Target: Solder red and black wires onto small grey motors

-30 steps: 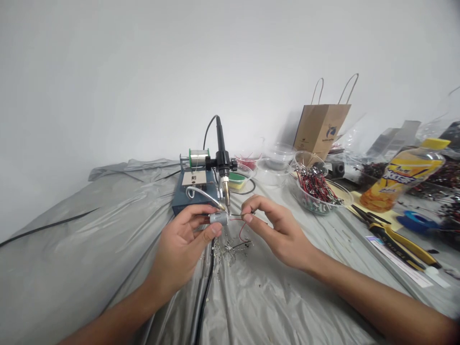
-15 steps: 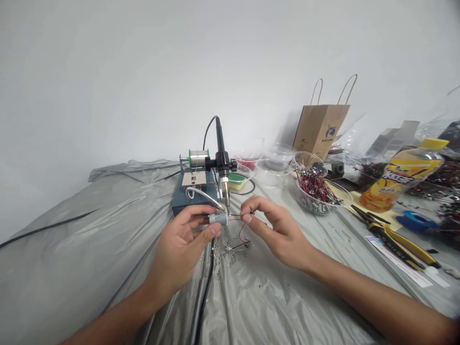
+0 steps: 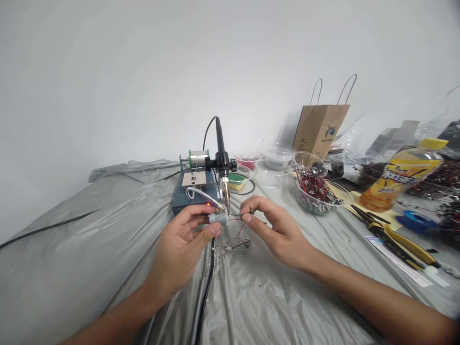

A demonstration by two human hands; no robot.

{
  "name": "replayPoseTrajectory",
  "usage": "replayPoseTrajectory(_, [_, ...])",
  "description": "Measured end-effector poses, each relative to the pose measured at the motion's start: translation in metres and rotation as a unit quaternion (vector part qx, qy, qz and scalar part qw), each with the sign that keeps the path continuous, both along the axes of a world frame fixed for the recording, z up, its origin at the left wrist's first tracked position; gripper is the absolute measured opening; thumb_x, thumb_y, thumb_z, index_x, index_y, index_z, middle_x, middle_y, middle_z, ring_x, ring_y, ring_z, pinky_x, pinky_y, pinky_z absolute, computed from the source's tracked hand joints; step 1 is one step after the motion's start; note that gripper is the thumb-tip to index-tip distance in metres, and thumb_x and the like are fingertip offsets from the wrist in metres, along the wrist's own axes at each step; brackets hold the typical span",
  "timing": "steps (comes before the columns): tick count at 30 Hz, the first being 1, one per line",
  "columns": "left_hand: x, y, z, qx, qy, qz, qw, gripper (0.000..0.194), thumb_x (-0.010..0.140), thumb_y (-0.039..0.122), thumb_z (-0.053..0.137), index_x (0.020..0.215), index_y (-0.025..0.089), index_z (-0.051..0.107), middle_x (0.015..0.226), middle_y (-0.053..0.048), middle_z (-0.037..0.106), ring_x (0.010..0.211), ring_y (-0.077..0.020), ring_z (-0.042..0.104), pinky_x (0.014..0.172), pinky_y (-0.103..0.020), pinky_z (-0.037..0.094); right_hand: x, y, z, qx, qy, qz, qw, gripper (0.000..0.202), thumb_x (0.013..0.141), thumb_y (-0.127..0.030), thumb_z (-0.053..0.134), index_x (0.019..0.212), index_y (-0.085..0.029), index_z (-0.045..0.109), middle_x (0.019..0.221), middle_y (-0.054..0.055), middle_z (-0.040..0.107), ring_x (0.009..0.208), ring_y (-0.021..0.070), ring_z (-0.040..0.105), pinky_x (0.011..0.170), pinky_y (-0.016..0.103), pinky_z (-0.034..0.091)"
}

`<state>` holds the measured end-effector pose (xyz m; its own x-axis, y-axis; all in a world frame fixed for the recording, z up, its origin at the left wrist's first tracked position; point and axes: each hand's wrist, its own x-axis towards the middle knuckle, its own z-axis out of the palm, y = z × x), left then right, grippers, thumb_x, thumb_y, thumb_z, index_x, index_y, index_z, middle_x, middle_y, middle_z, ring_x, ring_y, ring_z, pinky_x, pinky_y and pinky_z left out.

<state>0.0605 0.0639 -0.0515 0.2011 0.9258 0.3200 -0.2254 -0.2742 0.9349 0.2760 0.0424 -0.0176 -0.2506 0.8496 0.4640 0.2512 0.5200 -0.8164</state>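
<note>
Between its thumb and fingers, my left hand [image 3: 183, 239] grips a small grey cylindrical motor [image 3: 217, 218], its end turned to the right. The tip of the upright soldering iron [image 3: 223, 163] is at that end, beside a thin metal feed tube [image 3: 208, 195]. Thin red and black wires [image 3: 235, 219] run from the motor's end to my right hand [image 3: 276, 230], which pinches them between thumb and forefinger. A red wire loop hangs below the fingertips. Whether the tip touches the motor's terminal is too small to tell.
Behind the hands stands a blue soldering station [image 3: 178, 194] with a solder spool [image 3: 199, 158]. To the right are a bowl of wired parts [image 3: 318, 191], a paper bag [image 3: 319, 129], a bottle [image 3: 398, 177] and pliers [image 3: 398, 244]. Solder bits [image 3: 228, 249] litter the grey sheet.
A small red light now glows on the soldering station's front. Both hands and the motor have stayed nearly still.
</note>
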Motion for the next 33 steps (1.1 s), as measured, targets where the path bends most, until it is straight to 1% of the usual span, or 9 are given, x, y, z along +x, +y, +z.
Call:
replayPoseTrajectory(7, [-0.001, 0.001, -0.0021, -0.003, 0.001, 0.003, 1.0, 0.028, 0.087, 0.03, 0.083, 0.111, 0.023, 0.069, 0.112, -0.004, 0.071, 0.099, -0.0155, 0.067, 0.082, -0.022, 0.06, 0.0006, 0.0002, -0.0001, -0.012, 0.004, 0.0, 1.0, 0.012, 0.103, -0.029, 0.055, 0.098, -0.019, 0.059, 0.093, 0.004, 0.058, 0.085, 0.0154, 0.057, 0.069, 0.026, 0.048])
replayPoseTrajectory(12, [-0.0004, 0.0013, -0.0022, -0.006, -0.005, -0.007, 1.0, 0.026, 0.088, 0.028, 0.083, 0.11, 0.024, 0.07, 0.114, -0.004, 0.071, 0.096, -0.0151, 0.069, 0.083, -0.023, 0.061, 0.0001, -0.0006, 0.0007, -0.008, 0.002, -0.001, 1.0, 0.012, 0.103, -0.029, 0.055, 0.099, -0.019, 0.059, 0.094, 0.004, 0.059, 0.086, 0.0159, 0.057, 0.069, 0.027, 0.048])
replayPoseTrajectory(21, [-0.0019, 0.0011, -0.0037, -0.003, 0.001, -0.001, 1.0, 0.027, 0.088, 0.029, 0.083, 0.111, 0.025, 0.069, 0.115, -0.004, 0.071, 0.097, -0.0145, 0.07, 0.083, -0.022, 0.062, 0.0004, 0.0003, -0.002, 0.001, -0.002, 0.003, 1.0, 0.012, 0.104, -0.028, 0.055, 0.098, -0.018, 0.059, 0.094, 0.004, 0.059, 0.087, 0.015, 0.057, 0.072, 0.027, 0.048])
replayPoseTrajectory(30, [-0.0011, 0.0007, -0.0032, -0.005, -0.001, -0.001, 1.0, 0.028, 0.087, 0.029, 0.084, 0.11, 0.022, 0.07, 0.112, -0.005, 0.071, 0.094, -0.0155, 0.069, 0.08, -0.023, 0.06, -0.0001, -0.0007, 0.0, -0.004, -0.004, -0.001, 1.0, 0.012, 0.104, -0.028, 0.055, 0.098, -0.018, 0.059, 0.093, 0.004, 0.059, 0.086, 0.0153, 0.056, 0.073, 0.027, 0.047])
replayPoseTrajectory(33, [-0.0016, 0.0013, -0.0047, -0.004, 0.001, -0.003, 1.0, 0.029, 0.087, 0.029, 0.084, 0.111, 0.023, 0.069, 0.109, -0.004, 0.071, 0.096, -0.0152, 0.068, 0.081, -0.023, 0.06, -0.0007, -0.0007, -0.0003, -0.007, -0.002, 0.003, 1.0, 0.012, 0.103, -0.028, 0.055, 0.097, -0.019, 0.059, 0.093, 0.004, 0.059, 0.085, 0.0157, 0.057, 0.072, 0.028, 0.048])
